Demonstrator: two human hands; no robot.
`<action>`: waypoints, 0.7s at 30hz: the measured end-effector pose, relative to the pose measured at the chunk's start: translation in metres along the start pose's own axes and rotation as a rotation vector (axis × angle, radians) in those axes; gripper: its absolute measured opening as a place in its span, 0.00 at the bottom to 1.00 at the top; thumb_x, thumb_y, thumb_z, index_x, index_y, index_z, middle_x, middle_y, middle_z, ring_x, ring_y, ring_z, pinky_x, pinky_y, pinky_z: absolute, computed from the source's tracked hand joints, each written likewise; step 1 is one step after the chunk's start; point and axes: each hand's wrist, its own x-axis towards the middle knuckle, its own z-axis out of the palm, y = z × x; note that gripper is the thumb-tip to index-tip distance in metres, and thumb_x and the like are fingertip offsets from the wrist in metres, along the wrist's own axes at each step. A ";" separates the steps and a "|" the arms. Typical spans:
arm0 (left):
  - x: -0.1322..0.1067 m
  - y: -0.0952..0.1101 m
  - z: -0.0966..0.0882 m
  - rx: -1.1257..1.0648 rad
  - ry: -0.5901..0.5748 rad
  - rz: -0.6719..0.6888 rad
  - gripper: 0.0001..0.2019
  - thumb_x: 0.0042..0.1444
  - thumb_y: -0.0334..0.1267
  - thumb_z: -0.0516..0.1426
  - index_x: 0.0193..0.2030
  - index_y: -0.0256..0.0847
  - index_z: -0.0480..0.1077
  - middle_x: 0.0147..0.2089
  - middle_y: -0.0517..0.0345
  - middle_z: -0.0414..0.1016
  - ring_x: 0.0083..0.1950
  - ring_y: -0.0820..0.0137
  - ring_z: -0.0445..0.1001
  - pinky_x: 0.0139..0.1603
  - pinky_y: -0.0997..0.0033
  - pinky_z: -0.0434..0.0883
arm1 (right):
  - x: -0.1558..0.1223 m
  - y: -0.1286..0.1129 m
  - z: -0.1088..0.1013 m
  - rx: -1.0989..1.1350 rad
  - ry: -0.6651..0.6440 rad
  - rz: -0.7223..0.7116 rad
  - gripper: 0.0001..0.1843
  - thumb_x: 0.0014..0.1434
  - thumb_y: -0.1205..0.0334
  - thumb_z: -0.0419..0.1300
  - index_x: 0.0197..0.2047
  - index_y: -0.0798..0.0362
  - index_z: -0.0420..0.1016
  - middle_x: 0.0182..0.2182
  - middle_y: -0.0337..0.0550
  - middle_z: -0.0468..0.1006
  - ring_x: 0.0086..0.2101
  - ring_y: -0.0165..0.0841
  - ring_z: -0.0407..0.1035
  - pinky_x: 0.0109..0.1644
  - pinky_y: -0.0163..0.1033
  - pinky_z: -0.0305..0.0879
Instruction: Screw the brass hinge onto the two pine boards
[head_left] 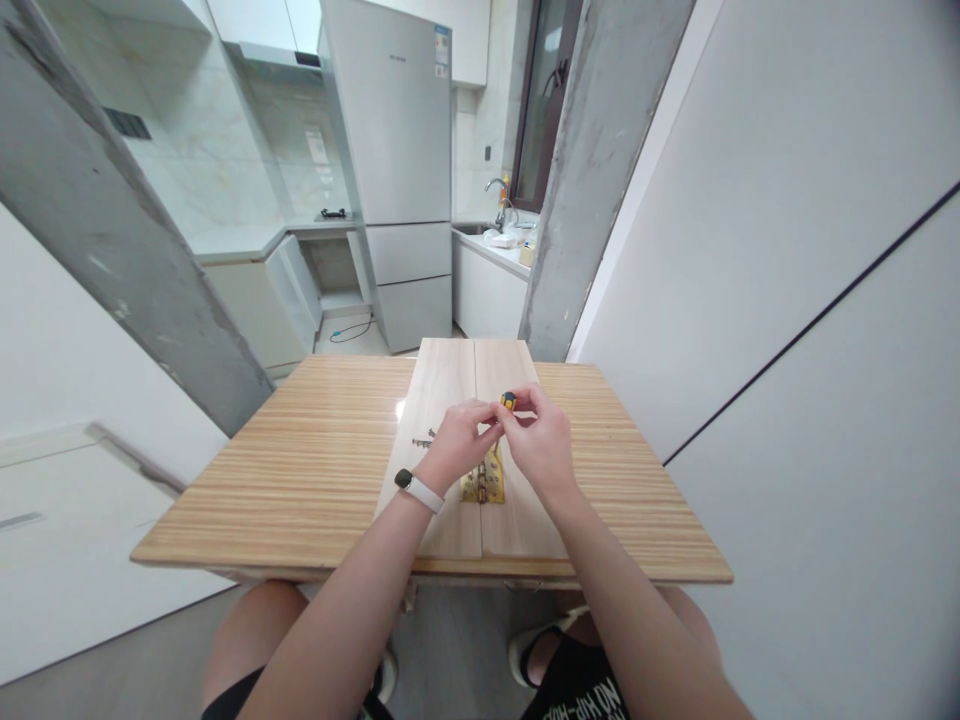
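Note:
A small screwdriver with a black-and-yellow handle [508, 401] is between the fingers of my right hand [541, 432], above the boards. My left hand [463, 436] meets it there, its fingers pinched together close to the handle; what they grip is hidden. Below both hands, a brass-coloured hinge [482, 484] lies unfolded across the seam of two pale wooden boards [450, 375]. My hands and wrists cover part of it. Several dark screws [422, 441] lie on the left board, just left of my left hand.
The boards rest on a striped wooden table [315, 460], with its front edge near my knees. Beyond the table stand a silver fridge [405, 130] and a counter with a sink [474, 229]. White panels [787, 250] rise close on the right.

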 end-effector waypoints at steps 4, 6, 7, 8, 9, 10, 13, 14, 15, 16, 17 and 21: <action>0.003 -0.001 -0.002 -0.043 -0.032 0.028 0.07 0.65 0.34 0.59 0.40 0.42 0.81 0.39 0.54 0.82 0.41 0.67 0.79 0.46 0.69 0.73 | -0.002 -0.002 0.002 -0.011 0.030 -0.001 0.06 0.60 0.57 0.64 0.38 0.50 0.75 0.34 0.44 0.80 0.37 0.38 0.77 0.40 0.41 0.79; 0.003 0.000 -0.004 -0.053 -0.038 0.009 0.07 0.65 0.35 0.59 0.41 0.42 0.81 0.39 0.55 0.83 0.41 0.67 0.79 0.46 0.69 0.73 | -0.002 -0.001 0.001 -0.006 0.010 -0.004 0.06 0.60 0.58 0.64 0.38 0.50 0.75 0.35 0.43 0.80 0.38 0.38 0.77 0.40 0.41 0.79; 0.002 0.000 -0.005 -0.060 -0.050 -0.003 0.07 0.64 0.36 0.60 0.43 0.42 0.81 0.40 0.55 0.83 0.41 0.67 0.79 0.47 0.69 0.74 | -0.002 -0.001 0.000 -0.001 -0.005 -0.005 0.06 0.60 0.58 0.64 0.39 0.50 0.75 0.35 0.43 0.80 0.38 0.38 0.77 0.40 0.40 0.79; 0.002 -0.002 -0.008 -0.070 -0.065 -0.016 0.07 0.64 0.37 0.61 0.44 0.43 0.81 0.41 0.55 0.84 0.42 0.67 0.80 0.48 0.68 0.74 | -0.001 0.000 0.000 0.006 -0.018 -0.005 0.07 0.60 0.57 0.64 0.39 0.50 0.75 0.35 0.43 0.80 0.38 0.38 0.77 0.40 0.40 0.79; 0.001 -0.005 -0.012 -0.082 -0.080 -0.035 0.08 0.64 0.39 0.61 0.47 0.44 0.81 0.43 0.55 0.84 0.43 0.66 0.80 0.49 0.68 0.75 | -0.001 0.001 -0.001 0.012 -0.027 -0.005 0.07 0.60 0.57 0.64 0.39 0.50 0.75 0.35 0.43 0.80 0.38 0.37 0.77 0.41 0.41 0.79; 0.000 -0.010 -0.017 -0.094 -0.095 -0.055 0.10 0.64 0.40 0.62 0.49 0.44 0.81 0.45 0.55 0.85 0.45 0.66 0.81 0.50 0.67 0.75 | -0.001 0.002 -0.001 0.014 -0.032 -0.005 0.08 0.61 0.56 0.64 0.40 0.50 0.75 0.35 0.43 0.80 0.38 0.37 0.77 0.41 0.41 0.79; -0.006 -0.036 -0.038 -0.077 -0.011 -0.215 0.13 0.65 0.42 0.60 0.52 0.41 0.80 0.49 0.50 0.84 0.47 0.65 0.81 0.51 0.65 0.77 | 0.000 0.005 -0.002 0.014 -0.034 -0.008 0.10 0.61 0.53 0.64 0.41 0.51 0.75 0.35 0.43 0.80 0.38 0.37 0.77 0.41 0.42 0.79; -0.009 -0.047 -0.045 -0.037 0.016 -0.271 0.13 0.65 0.41 0.59 0.51 0.40 0.80 0.50 0.49 0.84 0.47 0.64 0.81 0.51 0.64 0.77 | 0.000 0.006 -0.001 0.016 -0.034 -0.007 0.11 0.61 0.52 0.65 0.41 0.50 0.75 0.36 0.44 0.80 0.38 0.37 0.77 0.42 0.42 0.79; -0.013 -0.059 -0.053 0.015 0.030 -0.318 0.12 0.65 0.40 0.59 0.50 0.40 0.80 0.49 0.49 0.84 0.46 0.64 0.81 0.50 0.63 0.77 | 0.000 0.006 -0.001 0.019 -0.035 -0.004 0.12 0.61 0.52 0.65 0.42 0.50 0.76 0.36 0.44 0.81 0.38 0.37 0.77 0.42 0.42 0.80; -0.017 -0.071 -0.059 0.066 0.016 -0.351 0.12 0.64 0.39 0.59 0.49 0.40 0.80 0.48 0.49 0.84 0.46 0.63 0.81 0.49 0.63 0.77 | 0.000 0.007 0.000 0.022 -0.038 0.000 0.12 0.61 0.51 0.65 0.42 0.50 0.76 0.37 0.44 0.81 0.39 0.38 0.78 0.42 0.43 0.80; -0.022 -0.081 -0.065 0.115 -0.001 -0.381 0.12 0.63 0.38 0.59 0.49 0.39 0.80 0.46 0.50 0.84 0.44 0.63 0.81 0.49 0.63 0.76 | 0.000 0.007 0.000 0.023 -0.042 0.002 0.13 0.61 0.51 0.65 0.43 0.50 0.77 0.37 0.45 0.81 0.39 0.38 0.78 0.43 0.43 0.80; -0.042 -0.110 -0.070 0.229 -0.099 -0.440 0.13 0.61 0.35 0.58 0.49 0.39 0.80 0.44 0.50 0.83 0.43 0.63 0.79 0.47 0.64 0.75 | -0.002 0.011 0.003 0.009 -0.075 0.002 0.13 0.60 0.51 0.66 0.44 0.51 0.79 0.39 0.46 0.83 0.39 0.39 0.79 0.45 0.45 0.80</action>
